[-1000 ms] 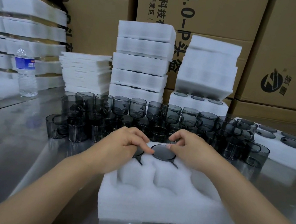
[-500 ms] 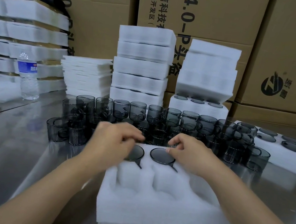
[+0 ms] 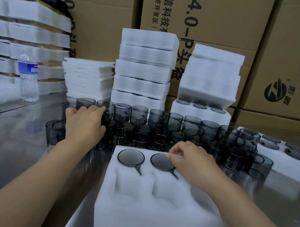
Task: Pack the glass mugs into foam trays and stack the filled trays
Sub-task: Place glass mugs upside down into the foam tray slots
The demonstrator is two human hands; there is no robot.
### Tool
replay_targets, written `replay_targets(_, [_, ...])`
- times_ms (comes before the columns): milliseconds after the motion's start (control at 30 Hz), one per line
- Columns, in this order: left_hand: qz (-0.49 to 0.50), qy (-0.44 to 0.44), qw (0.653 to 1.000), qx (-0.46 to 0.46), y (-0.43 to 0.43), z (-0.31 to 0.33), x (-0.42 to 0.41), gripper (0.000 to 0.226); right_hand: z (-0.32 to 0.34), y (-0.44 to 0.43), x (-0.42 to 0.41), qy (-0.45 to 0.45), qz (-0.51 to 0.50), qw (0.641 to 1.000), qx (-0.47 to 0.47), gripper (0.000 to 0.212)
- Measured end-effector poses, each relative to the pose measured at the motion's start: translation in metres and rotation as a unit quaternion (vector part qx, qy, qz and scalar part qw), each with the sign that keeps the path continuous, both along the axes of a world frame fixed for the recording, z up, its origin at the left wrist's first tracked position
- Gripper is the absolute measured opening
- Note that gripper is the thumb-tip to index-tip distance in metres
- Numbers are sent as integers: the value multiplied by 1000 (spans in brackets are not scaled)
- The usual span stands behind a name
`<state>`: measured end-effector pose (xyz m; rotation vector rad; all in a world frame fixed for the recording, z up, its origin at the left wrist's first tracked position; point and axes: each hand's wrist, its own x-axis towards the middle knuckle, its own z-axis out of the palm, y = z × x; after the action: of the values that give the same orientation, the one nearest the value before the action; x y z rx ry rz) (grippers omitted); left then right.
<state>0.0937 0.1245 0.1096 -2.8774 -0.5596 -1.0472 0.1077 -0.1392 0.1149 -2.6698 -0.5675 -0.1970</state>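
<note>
White foam, cut into pockets: the foam tray [image 3: 159, 217] lies on the steel table [image 3: 13, 151] right in front of the person, long side toward them. Its far row holds two smoky grey glass mugs sunk to the rim, the first mug [image 3: 131, 157] at the left and the second mug [image 3: 161, 162] beside it, each handle lying in its slot. Two pockets in the near row show bare foam; whatever lies at the tray's right end is hidden under the right arm, so this tray looks to be barely a third filled.

The right hand [image 3: 194, 163] sits over the far right of the tray with fingers curled, the tips at the second mug's rim; whether they pinch the glass or only touch it I cannot tell. The left hand [image 3: 83, 124] is out over the loose mugs [image 3: 162, 128], fingers bent down across the tops at the left end; a real grip cannot be made out, though it reads as a reach for the next one.

Those loose mugs crowd the table just beyond the tray in several rows, so most of the packing is to come. A filled tray [image 3: 293, 165] lies at the right; another filled tray [image 3: 200, 111] sits under the right-hand foam stack [image 3: 210, 79], beside a taller stack [image 3: 144, 69], which suggests stacking has begun. Cardboard boxes [image 3: 207, 24] stand behind; a water bottle [image 3: 28, 77] stands at the left.
</note>
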Motion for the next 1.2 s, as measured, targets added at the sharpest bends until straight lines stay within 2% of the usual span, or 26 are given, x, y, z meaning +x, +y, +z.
replay_targets(267, [-122, -127, 984, 7, -10, 4, -10, 32, 1, 0, -4, -4, -5, 1000, -7, 12])
replay_targets(400, [-235, -212, 948, 1, -46, 22, -25, 30, 2, 0, -3, 11, -6, 1000, 7, 12])
replay_targets(467, [-304, -229, 924, 27, -66, 24, -32, 30, 1, -1, -3, 10, -5, 999, 34, 20])
replay_targets(600, [-409, -196, 881, 132, -86, 13, -38, 23, 2, 0, -2, 9, -13, 981, 195, 46])
replay_targets(667, [-432, -173, 875, 135, -86, 11, -38, 22, 4, 0, -3, 16, -20, 955, 295, 51])
replay_targets(733, [-438, -158, 876, 126, -83, 11, -38, 23, 5, 1, -5, 31, -15, 935, 354, 51])
replay_targets(967, [-444, -152, 864, 181, -84, 10, -38, 29, 10, 0, -14, 23, 16, 919, 392, 37])
replay_targets(1133, [-462, -143, 860, 163, -84, 9, -38, 25, 12, -1, -13, 44, 25, 902, 430, 44])
replay_targets(1200, [-462, -157, 863, 133, -85, 9, -37, 29, 12, -2, -12, 51, 22, 901, 431, 46])
